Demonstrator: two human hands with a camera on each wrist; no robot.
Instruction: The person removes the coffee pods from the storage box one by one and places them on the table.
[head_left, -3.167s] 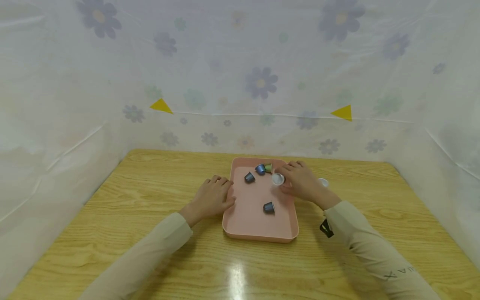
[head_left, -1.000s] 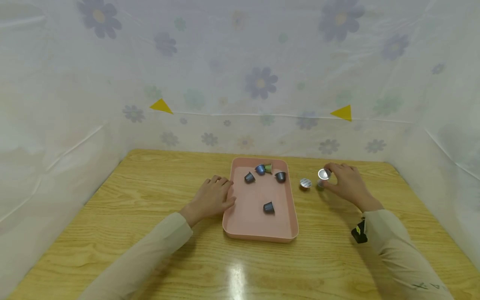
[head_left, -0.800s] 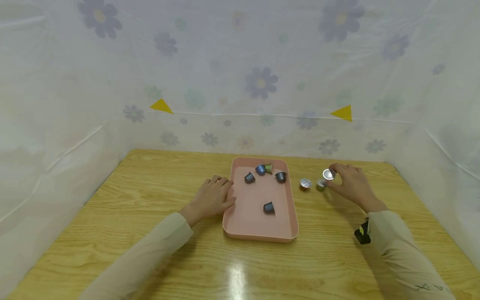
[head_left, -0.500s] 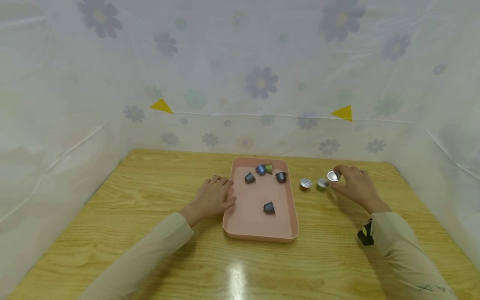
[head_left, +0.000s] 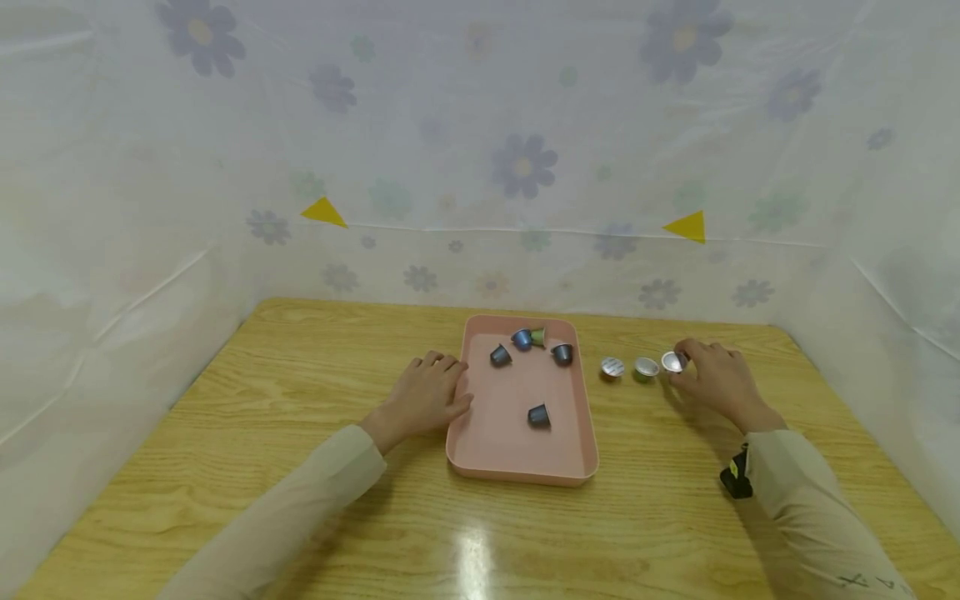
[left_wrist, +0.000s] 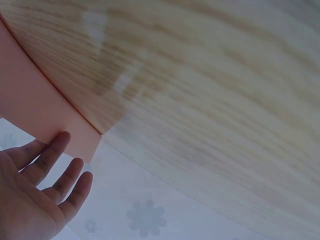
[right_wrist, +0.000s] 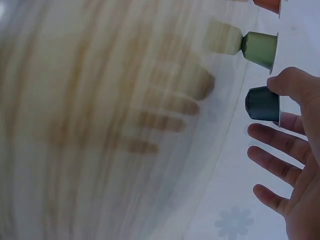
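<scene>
My right hand [head_left: 720,379] pinches a dark green coffee capsule [right_wrist: 263,103] at its rim between thumb and index finger, the foil lid facing up. Its base hovers just over the table, apart from its reflection in the right wrist view. Beside it a light green capsule [right_wrist: 260,48] stands on its base, and left of that an orange-brown capsule [head_left: 612,368]. My left hand [head_left: 423,392] rests at the left rim of the pink tray [head_left: 517,457], fingers relaxed, a fingertip against its wall in the left wrist view.
Inside the tray lie a blue capsule [head_left: 522,339], a green capsule [head_left: 538,337] and several dark capsules, one [head_left: 538,416] nearer the front. The wooden table [head_left: 300,358] backs onto a flowered white curtain [head_left: 450,150].
My right hand has carried the capsule from over the tray's right side to the table, then right and down beside the light green capsule. My left hand stays at the rim.
</scene>
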